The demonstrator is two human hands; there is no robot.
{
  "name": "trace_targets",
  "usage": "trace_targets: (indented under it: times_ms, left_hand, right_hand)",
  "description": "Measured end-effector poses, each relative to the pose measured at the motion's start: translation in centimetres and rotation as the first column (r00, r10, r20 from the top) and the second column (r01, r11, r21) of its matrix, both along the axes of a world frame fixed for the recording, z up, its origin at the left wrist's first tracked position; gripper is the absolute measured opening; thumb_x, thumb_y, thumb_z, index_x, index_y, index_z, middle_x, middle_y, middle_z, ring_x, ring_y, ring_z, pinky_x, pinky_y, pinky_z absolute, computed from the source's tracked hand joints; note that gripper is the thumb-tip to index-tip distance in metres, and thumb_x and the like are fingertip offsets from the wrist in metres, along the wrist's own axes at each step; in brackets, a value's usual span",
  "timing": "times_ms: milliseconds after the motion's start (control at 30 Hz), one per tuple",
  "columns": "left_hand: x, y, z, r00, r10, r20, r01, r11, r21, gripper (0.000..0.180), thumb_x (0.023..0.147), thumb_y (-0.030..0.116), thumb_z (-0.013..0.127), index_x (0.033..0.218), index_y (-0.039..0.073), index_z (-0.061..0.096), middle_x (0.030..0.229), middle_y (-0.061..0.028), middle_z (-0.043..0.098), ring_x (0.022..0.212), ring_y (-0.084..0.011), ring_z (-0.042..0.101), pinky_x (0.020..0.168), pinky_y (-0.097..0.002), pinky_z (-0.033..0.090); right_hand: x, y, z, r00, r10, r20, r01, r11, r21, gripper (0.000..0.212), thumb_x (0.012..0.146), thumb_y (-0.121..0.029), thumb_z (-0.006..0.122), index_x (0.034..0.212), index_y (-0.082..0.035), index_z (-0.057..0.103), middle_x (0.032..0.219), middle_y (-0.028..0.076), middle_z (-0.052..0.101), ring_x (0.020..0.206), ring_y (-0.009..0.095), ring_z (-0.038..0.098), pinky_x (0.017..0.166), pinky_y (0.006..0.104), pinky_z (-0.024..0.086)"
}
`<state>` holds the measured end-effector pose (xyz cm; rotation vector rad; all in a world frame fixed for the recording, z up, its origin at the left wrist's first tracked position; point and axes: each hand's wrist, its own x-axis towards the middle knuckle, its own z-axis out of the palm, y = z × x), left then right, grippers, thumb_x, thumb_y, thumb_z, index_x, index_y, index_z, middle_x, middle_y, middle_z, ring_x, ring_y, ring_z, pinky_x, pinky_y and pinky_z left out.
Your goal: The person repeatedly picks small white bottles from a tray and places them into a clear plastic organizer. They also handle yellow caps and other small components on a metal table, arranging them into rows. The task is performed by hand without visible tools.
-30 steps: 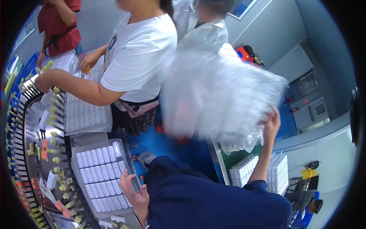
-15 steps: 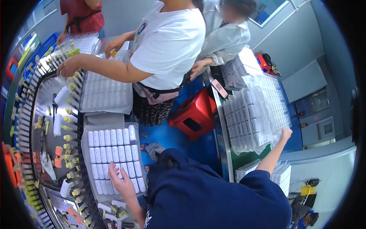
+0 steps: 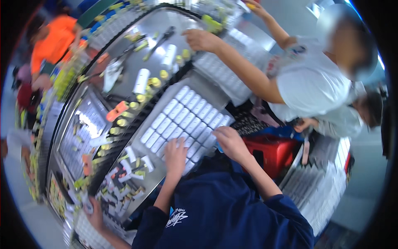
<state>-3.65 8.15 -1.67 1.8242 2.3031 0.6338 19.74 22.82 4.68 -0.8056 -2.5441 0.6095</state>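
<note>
A clear plastic tray (image 3: 169,101) holds rows of white oblong devices (image 3: 182,112) beside the work line. My left hand (image 3: 176,157) lies over the near part of the tray, open, its fingers stretched across the devices. At the tray's right edge is my right hand (image 3: 230,143), open with loosely bent fingers at the end devices. Motion blur softens both hands, and the tray's near corner is hidden behind my arms.
Left of the tray runs a curved line of upright holders with yellow-green tips (image 3: 141,98). Loose white parts (image 3: 124,182) lie near left, by another person's hand (image 3: 93,212). A co-worker's arm (image 3: 244,68) reaches across ahead. A red stool (image 3: 271,151) and stacked trays (image 3: 317,191) stand right.
My view has turned to the left. My right hand has left the stacked trays on the right and come to the device tray; my left hand stays over it.
</note>
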Motion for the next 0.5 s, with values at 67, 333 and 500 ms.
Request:
trace_targets:
  times_ms: [67, 333, 500]
  left_hand:
    - [0.9, 1.0, -0.4, 0.999, 0.029, 0.023, -0.029, 1.000, 0.012, 0.044, 0.094, 0.017, 0.079, 0.134, 0.008, 0.065, 0.127, -0.0171, 0.063, 0.121, -0.0379, 0.060, 0.101, -0.0509, 0.049]
    - [1.4, 3.9, -1.1, 0.979, 0.168, -0.119, -0.180, 0.979, -0.099, 0.034, 0.083, 0.005, 0.075, 0.115, 0.001, 0.064, 0.112, -0.0146, 0.062, 0.110, -0.0337, 0.061, 0.096, -0.0439, 0.052]
    - [2.0, 3.8, -1.2, 0.961, 0.160, -0.224, -0.188, 0.976, -0.110, 0.031, 0.088, 0.007, 0.064, 0.118, -0.001, 0.064, 0.110, -0.0148, 0.062, 0.109, -0.0318, 0.061, 0.096, -0.0422, 0.051]
  right_hand:
    - [-2.3, 1.5, -4.8, 0.977, 0.178, 0.114, -0.183, 0.982, 0.038, 0.039, 0.087, -0.007, 0.072, 0.126, -0.009, 0.072, 0.128, 0.010, 0.070, 0.127, 0.031, 0.064, 0.107, 0.0455, 0.050]
    - [-4.2, 6.5, -7.3, 0.807, 0.504, 0.307, -0.535, 0.845, 0.019, 0.032, 0.092, -0.017, 0.070, 0.123, -0.017, 0.074, 0.121, 0.004, 0.066, 0.120, 0.026, 0.062, 0.100, 0.0429, 0.049]
    - [-4.5, 7.4, -6.2, 0.754, 0.644, 0.125, -0.656, 0.748, 0.105, 0.036, 0.098, -0.015, 0.066, 0.132, -0.002, 0.064, 0.129, 0.016, 0.066, 0.121, 0.036, 0.065, 0.103, 0.0544, 0.050]
